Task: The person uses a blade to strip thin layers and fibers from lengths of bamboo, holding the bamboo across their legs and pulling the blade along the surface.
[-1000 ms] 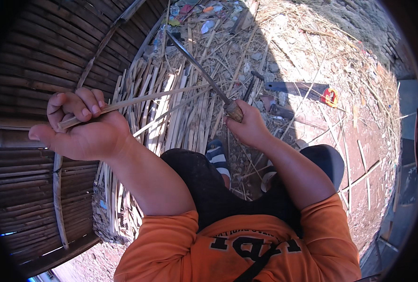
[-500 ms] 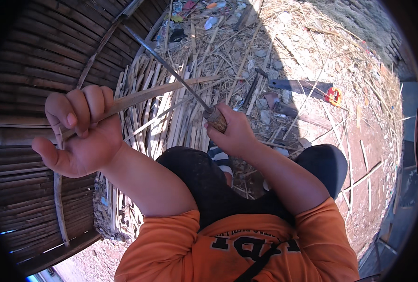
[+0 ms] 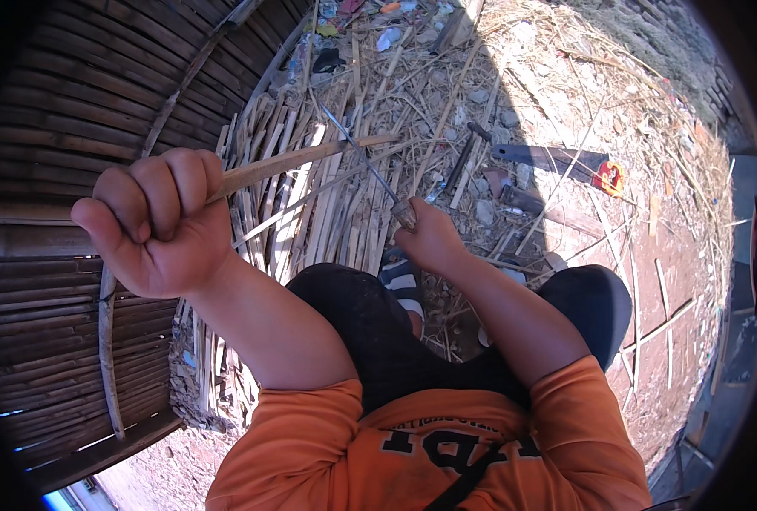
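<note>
My left hand (image 3: 158, 217) is closed in a fist around a flat bamboo strip (image 3: 289, 162), which sticks out to the right over the ground. In my right hand (image 3: 434, 240) is a knife, gripped by its worn handle (image 3: 405, 215). Its long, thin blade (image 3: 368, 162) points up and to the left, away from me. The blade crosses the strip near the strip's far end; whether the two touch I cannot tell. My fingers hide the near part of the strip.
A pile of split bamboo strips (image 3: 267, 204) lies beside a slatted bamboo wall (image 3: 54, 136) on the left. To the right are a hammer-like tool (image 3: 462, 166), a saw (image 3: 557, 160) and another dark-handled tool (image 3: 523, 200). Straw, stones and scraps cover the ground.
My left fingers have curled from a loose hold into a fist around the strip. My right hand has moved slightly right, and the knife blade now slants lower and looks shorter.
</note>
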`<state>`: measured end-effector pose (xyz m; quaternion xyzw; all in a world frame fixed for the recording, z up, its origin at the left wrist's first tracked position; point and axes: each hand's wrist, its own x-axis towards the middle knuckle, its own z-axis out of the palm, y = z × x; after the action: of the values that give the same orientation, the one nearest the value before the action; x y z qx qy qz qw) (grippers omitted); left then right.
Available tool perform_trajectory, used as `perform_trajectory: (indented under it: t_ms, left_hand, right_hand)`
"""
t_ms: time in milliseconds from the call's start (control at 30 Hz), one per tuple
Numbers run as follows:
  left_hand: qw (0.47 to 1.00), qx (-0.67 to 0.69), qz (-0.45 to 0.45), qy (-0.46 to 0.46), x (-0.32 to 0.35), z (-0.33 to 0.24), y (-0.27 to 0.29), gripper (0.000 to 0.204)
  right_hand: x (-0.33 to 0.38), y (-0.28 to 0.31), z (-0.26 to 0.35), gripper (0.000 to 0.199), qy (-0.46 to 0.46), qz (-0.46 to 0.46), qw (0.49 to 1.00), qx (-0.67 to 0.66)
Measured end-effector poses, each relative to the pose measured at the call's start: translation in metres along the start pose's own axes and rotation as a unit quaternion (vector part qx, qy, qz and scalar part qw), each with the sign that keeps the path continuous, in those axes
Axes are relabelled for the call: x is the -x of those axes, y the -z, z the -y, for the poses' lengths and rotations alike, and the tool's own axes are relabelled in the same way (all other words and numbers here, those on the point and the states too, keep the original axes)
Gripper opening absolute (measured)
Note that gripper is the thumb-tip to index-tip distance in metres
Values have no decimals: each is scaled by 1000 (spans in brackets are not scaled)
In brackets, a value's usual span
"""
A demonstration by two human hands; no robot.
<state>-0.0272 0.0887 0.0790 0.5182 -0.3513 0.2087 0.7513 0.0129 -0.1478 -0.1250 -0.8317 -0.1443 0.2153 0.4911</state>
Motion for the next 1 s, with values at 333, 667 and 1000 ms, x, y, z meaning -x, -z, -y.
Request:
perform_trajectory:
  t_ms: [333,667,1000]
  left_hand:
    - [1000,2,14,4,-2,5,-7,46]
    - [999,5,-33,-32,-1,4,2,47]
    - [999,1,-50,-6,4,-9,-2,46]
  right_hand:
    - [11,3,28,35,104,30,992,-68]
    - [13,-8,25,32,106,34,991,-71]
    - [4,-14,-3,34,58,5,997,-48]
